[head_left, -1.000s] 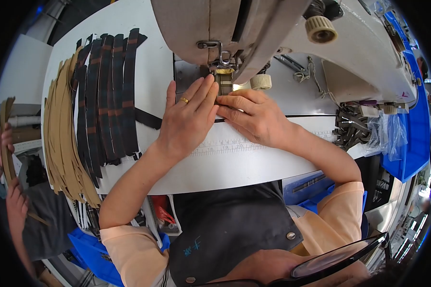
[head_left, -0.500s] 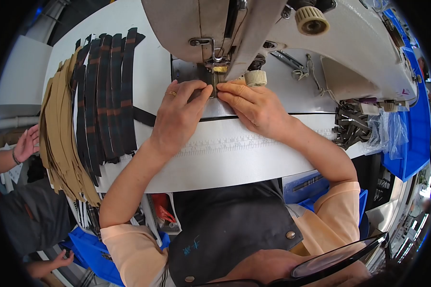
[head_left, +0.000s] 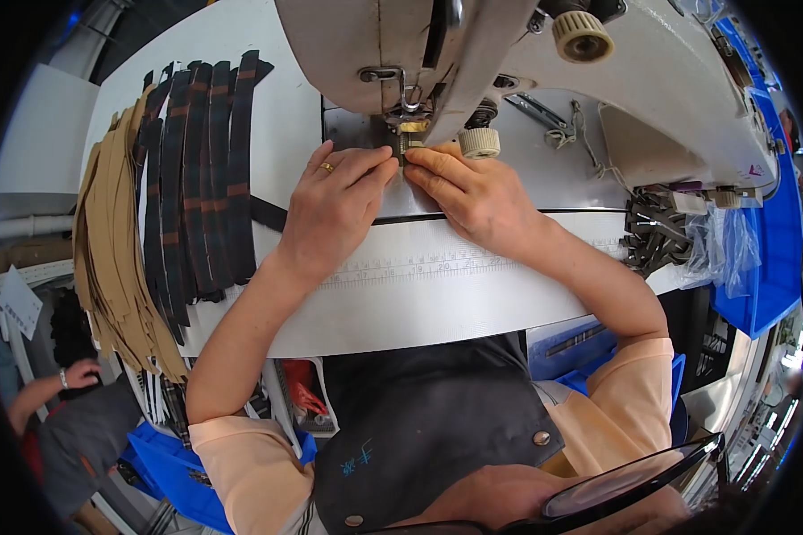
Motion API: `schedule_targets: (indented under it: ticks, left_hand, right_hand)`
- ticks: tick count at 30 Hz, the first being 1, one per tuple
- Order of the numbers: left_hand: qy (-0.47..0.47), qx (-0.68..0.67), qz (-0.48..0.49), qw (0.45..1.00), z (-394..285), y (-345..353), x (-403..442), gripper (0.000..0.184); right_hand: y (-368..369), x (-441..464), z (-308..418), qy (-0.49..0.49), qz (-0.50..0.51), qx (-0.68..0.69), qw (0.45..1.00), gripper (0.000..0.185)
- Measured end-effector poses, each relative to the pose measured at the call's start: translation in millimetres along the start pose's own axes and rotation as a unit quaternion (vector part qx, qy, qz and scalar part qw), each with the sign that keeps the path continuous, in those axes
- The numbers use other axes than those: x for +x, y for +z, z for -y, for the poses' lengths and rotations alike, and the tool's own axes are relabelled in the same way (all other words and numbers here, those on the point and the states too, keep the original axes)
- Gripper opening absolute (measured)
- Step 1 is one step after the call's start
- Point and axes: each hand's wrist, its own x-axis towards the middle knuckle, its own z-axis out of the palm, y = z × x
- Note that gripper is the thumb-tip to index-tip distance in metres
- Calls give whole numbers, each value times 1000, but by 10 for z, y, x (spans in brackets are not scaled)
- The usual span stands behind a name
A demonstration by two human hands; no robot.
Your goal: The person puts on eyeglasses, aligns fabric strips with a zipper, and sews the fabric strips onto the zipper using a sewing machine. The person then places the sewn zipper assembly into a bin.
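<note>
Under the head of a white sewing machine (head_left: 352, 53), both my hands meet just in front of the brass-coloured presser area (head_left: 413, 127). My left hand (head_left: 335, 201), with a ring on one finger, is closed, its thumb and index finger pinched at the left edge of a small dark strip (head_left: 401, 153). From the other side, my right hand (head_left: 482, 196) presses its closed fingertips on the strip's right edge. Most of the strip is hidden by my fingers and the machine.
Dark plaid strips (head_left: 192, 183) and tan strips (head_left: 111, 232) hang over the table's left side. Small dark pieces (head_left: 656, 234) lie at the right beside clear plastic bags (head_left: 727, 250) and a blue bin (head_left: 767, 267). A co-worker's hand (head_left: 82, 374) shows at far left.
Less of the strip shows in front of the machine now, and my fingertips have shifted slightly towards the presser area. At far left the co-worker's hands and body have moved.
</note>
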Motion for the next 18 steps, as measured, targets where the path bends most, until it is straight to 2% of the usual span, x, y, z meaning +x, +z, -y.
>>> schedule_targets:
  ticks: [5,8,11,13,14,17,18]
  left_hand:
    - [-9,33,-1,999,20,33,30,23]
    - [-22,39,7,999,40,48,31,25]
    - [-37,47,19,998,51,93,2,28]
    - [-44,11,17,999,51,91,6,28]
    - [-38,35,25,998,94,120,-8,25]
    - [-79,-21,-29,996,148,141,-28,20]
    - [-123,-35,-35,991,163,92,-7,21]
  right_hand:
    - [5,42,5,36,0,-7,999,31]
    - [37,55,-53,25,-8,-29,999,31]
    - [-25,5,-28,71,40,-27,996,28]
    - [79,-45,-61,62,-53,-17,997,27]
    - [-8,-4,-76,61,-24,-1,998,27]
    - [-58,59,-33,62,-6,2,998,27]
    - [-65,63,-33,65,-2,4,998,27]
